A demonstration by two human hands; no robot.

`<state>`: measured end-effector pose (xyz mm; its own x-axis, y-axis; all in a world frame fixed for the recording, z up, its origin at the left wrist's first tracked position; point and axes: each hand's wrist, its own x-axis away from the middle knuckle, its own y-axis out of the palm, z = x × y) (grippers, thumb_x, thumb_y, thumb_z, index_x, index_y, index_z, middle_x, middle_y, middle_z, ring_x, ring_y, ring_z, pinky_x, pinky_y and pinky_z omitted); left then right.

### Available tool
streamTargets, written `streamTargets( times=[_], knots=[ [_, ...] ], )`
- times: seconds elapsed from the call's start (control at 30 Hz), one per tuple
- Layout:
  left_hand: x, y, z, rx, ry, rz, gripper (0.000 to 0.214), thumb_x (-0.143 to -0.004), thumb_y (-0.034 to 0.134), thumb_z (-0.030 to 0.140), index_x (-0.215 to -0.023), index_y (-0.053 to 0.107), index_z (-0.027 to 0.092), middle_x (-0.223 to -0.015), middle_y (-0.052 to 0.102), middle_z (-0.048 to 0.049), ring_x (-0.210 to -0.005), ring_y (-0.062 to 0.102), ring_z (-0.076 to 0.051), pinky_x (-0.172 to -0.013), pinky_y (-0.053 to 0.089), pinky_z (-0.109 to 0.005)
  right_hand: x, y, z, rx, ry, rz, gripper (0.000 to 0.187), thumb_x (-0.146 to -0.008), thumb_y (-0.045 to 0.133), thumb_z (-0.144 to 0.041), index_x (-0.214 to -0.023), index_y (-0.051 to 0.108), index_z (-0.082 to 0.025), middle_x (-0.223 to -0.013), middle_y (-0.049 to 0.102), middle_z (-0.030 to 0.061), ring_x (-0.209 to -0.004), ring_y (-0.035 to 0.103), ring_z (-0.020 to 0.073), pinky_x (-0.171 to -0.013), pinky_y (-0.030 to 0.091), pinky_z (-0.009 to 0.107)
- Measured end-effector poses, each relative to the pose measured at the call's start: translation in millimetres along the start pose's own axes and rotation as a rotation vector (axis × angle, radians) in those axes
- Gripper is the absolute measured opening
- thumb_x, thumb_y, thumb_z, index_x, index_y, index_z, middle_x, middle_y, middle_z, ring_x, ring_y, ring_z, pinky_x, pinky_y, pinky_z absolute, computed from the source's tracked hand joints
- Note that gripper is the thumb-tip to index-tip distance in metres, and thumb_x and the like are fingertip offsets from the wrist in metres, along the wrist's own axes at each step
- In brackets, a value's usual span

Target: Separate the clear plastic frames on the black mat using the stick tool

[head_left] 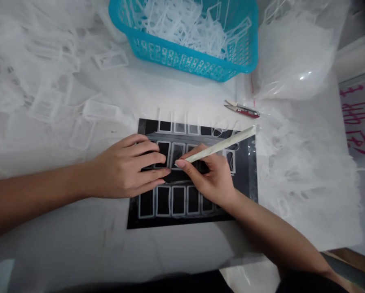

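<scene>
Observed at right edge of head view: large handwriting (357,119) in pinkish-red ink, on a white surface (362,173) beside the table (176,248). Written in thick strokes, grouped in several marks running down the edge, with some reaching the frame border. Resembles Chinese characters, seemingly turned sideways; cannot be deciphered with certainty. Could read no word, number or brand.

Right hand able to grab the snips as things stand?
Probably not straight away: the right hand grips the pale stick. The snips near its far end look uncovered, though.
</scene>
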<state>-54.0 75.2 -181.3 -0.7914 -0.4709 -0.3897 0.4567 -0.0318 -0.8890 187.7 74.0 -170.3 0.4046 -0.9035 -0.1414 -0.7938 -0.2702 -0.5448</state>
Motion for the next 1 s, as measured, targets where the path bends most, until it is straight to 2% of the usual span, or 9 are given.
streamTargets(
  times=[0.13,0.23,0.33,0.4,0.47,0.57,0.7,0.9,1.0],
  knots=[
    [0.1,0.1,0.3,-0.013,0.015,0.008,0.021,-0.087,0.067,0.026,-0.107,0.072,0.023,-0.104,0.071,-0.0041,-0.102,0.062,-0.023,-0.089,0.049,-0.042,-0.2,1.0,0.1,0.011,0.015,0.009,0.009,-0.089,0.067,-0.027,-0.083,0.068,-0.021,-0.081,0.073,0.0014,-0.074,0.068,0.0158,-0.069,0.054,0.030],
    [-0.2,0.9,-0.2,-0.048,0.038,0.024,0.021,-0.088,0.066,0.027,-0.109,0.071,0.022,-0.103,0.071,-0.0040,-0.100,0.062,-0.024,-0.086,0.050,-0.041,0.1,1.2,0.1,0.054,-0.045,0.005,0.009,-0.090,0.066,-0.025,-0.083,0.067,-0.020,-0.081,0.073,0.0016,-0.075,0.068,0.0163,-0.070,0.054,0.031],
    [-0.7,2.0,0.2,-0.065,0.043,0.017,0.019,-0.089,0.065,0.029,-0.106,0.071,0.021,-0.104,0.071,-0.0045,-0.101,0.062,-0.024,-0.087,0.050,-0.042,5.0,0.3,0.1,0.194,-0.214,0.002,0.002,-0.090,0.066,-0.021,-0.090,0.067,-0.022,-0.085,0.076,0.0020,-0.087,0.069,0.0202,-0.077,0.055,0.036],
    [-1.0,2.8,1.6,-0.061,0.029,-0.004,0.016,-0.090,0.064,0.028,-0.102,0.072,0.021,-0.107,0.070,-0.0055,-0.103,0.061,-0.025,-0.089,0.049,-0.043,10.9,-0.1,-0.1,0.337,-0.347,-0.032,0.010,-0.089,0.067,-0.017,-0.095,0.066,-0.024,-0.097,0.078,0.0028,-0.104,0.068,0.0246,-0.088,0.053,0.042],
    [-1.3,3.7,3.9,-0.047,0.005,-0.031,0.015,-0.091,0.062,0.027,-0.101,0.072,0.021,-0.109,0.070,-0.0061,-0.105,0.061,-0.025,-0.090,0.048,-0.043,17.1,0.6,-0.6,0.475,-0.457,-0.046,0.013,-0.087,0.068,-0.015,-0.095,0.065,-0.025,-0.108,0.077,0.0032,-0.117,0.064,0.0285,-0.100,0.048,0.048],
    [-2.1,5.2,7.8,-0.020,-0.037,-0.044,0.015,-0.092,0.059,0.025,-0.097,0.072,0.021,-0.108,0.070,-0.0062,-0.105,0.061,-0.025,-0.090,0.047,-0.042,23.3,3.8,-2.2,0.618,-0.549,0.003,0.011,-0.088,0.069,-0.019,-0.091,0.064,-0.027,-0.108,0.077,0.0012,-0.122,0.061,0.0301,-0.110,0.040,0.053],
    [-3.0,7.0,11.4,0.025,-0.079,-0.001,0.015,-0.092,0.058,0.023,-0.094,0.073,0.019,-0.109,0.069,-0.0073,-0.104,0.061,-0.025,-0.090,0.045,-0.043,24.1,7.6,-4.4,0.714,-0.576,0.045,0.015,-0.088,0.069,-0.018,-0.087,0.062,-0.031,-0.103,0.077,-0.0055,-0.118,0.063,0.0256,-0.112,0.036,0.054],
    [-2.2,7.5,13.3,0.029,-0.108,0.002,0.020,-0.092,0.059,0.024,-0.105,0.073,0.019,-0.111,0.069,-0.0089,-0.105,0.060,-0.025,-0.095,0.043,-0.044,14.7,6.6,-0.8,0.740,-0.531,0.173,0.014,-0.090,0.063,-0.016,-0.094,0.063,-0.029,-0.099,0.078,-0.0047,-0.104,0.065,0.0233,-0.107,0.038,0.052],
    [-1.9,7.0,13.7,0.036,-0.106,0.001,0.022,-0.092,0.058,0.024,-0.107,0.073,0.019,-0.112,0.069,-0.0091,-0.106,0.061,-0.025,-0.095,0.042,-0.043,6.1,0.7,5.9,0.722,-0.480,0.249,0.014,-0.092,0.062,-0.017,-0.096,0.064,-0.030,-0.093,0.077,-0.0029,-0.097,0.065,0.0236,-0.097,0.044,0.050]
  ],
)
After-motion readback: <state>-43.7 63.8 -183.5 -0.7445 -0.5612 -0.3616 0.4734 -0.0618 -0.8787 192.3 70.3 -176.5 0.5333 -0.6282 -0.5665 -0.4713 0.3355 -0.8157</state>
